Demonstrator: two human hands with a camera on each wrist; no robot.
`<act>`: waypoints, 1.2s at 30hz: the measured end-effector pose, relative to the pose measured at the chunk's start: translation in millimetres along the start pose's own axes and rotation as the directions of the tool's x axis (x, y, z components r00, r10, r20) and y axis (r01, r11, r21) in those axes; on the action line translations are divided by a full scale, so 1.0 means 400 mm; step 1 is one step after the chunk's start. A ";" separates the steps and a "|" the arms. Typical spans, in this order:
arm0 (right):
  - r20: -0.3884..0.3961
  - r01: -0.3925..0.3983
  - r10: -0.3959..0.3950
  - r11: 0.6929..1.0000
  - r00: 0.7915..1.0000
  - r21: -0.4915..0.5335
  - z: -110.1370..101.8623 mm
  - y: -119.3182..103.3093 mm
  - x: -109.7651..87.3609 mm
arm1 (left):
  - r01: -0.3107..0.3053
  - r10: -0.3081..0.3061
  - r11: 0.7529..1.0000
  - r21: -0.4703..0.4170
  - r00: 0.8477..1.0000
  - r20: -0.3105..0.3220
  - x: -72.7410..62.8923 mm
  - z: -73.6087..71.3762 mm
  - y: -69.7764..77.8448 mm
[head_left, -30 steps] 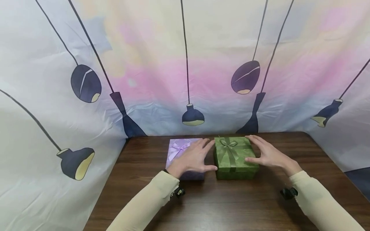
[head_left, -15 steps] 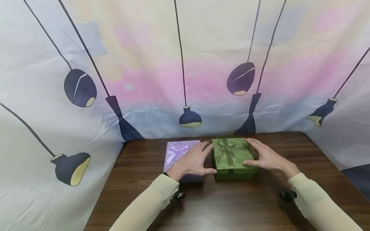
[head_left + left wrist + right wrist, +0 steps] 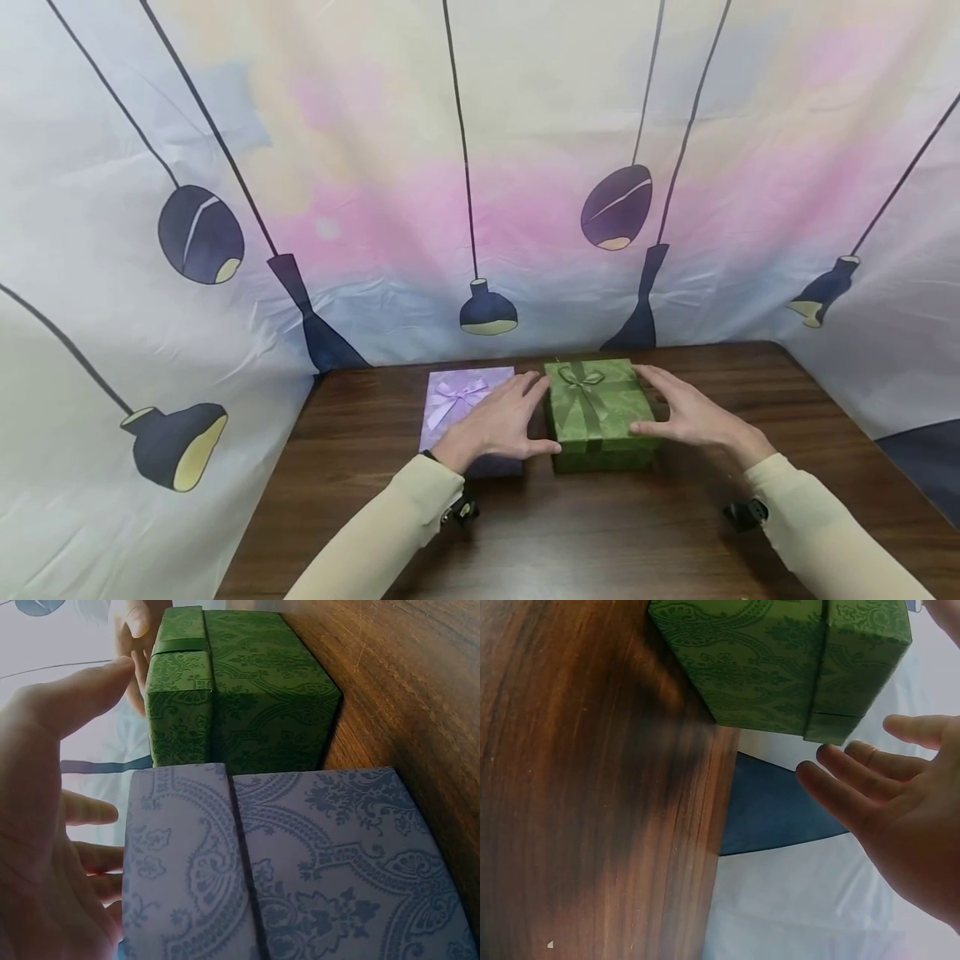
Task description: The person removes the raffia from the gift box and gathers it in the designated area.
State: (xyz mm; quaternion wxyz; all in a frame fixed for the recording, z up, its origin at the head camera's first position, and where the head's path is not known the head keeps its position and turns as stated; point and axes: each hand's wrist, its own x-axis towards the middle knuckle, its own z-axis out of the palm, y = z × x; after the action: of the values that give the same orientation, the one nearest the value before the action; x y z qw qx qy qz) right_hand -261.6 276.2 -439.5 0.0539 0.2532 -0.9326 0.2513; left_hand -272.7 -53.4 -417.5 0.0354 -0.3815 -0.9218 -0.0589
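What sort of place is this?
Maybe a curtained indoor nook: creased pastel cloth printed with dark blue lamps hangs behind a brown wood-grained table, where a square green box and a patterned lilac box, both with ribbon bows, stand.

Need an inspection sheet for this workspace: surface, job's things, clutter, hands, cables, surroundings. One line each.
Surface: dark wood-grain table.
Job's things: green box and purple box side by side, gap between; both lidded, each topped with a bow.
Clutter: one small pale speck on the table; too small to identify.
Hands: left hand over the purple box, right hand at the green box's right side; fingers spread, contact unclear.
Cables: nothing seen.
Surroundings: fabric backdrop printed with hanging lamps.
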 end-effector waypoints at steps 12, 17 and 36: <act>-0.004 0.000 0.000 1.000 1.000 -0.003 0.006 0.002 -0.001 | 0.035 -0.034 0.998 -0.061 0.999 0.022 0.008 0.008 0.001; -0.005 0.007 -0.007 1.000 1.000 0.006 0.010 0.003 0.000 | 0.035 -0.032 0.997 -0.076 0.999 0.032 0.012 0.011 0.005; 0.015 -0.001 0.000 1.000 1.000 0.021 0.016 0.009 -0.002 | 0.039 -0.036 0.998 -0.045 0.997 0.072 0.042 0.021 0.031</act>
State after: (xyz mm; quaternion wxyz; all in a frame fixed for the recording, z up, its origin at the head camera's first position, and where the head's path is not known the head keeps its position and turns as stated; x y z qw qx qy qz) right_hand -262.4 276.0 -446.7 0.0444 0.2554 -0.9304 0.2593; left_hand -276.2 -31.8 -422.8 -0.0074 -0.3668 -0.9278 -0.0674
